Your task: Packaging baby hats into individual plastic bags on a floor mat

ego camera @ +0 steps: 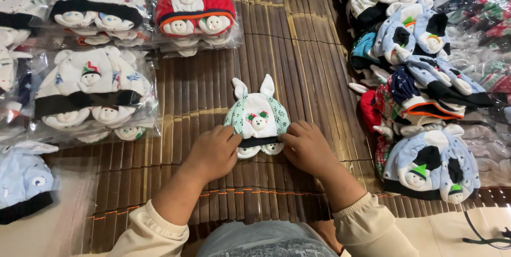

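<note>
Both hands, left hand and right hand, pinch the black band of 1 green-and-white baby cap lying mid-mat. Uneven pressing could likely leave its fold crooked.

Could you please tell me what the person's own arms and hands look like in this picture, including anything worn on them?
Both hands, the left hand and the right hand, are bare: no gloves, rings or watch are visible. Each arm wears a long cream sleeve ending in a gathered, elastic-looking cuff, the left cuff and the right cuff, pushed up so the forearms are uncovered. No markings or prints show on the sleeves.
</note>
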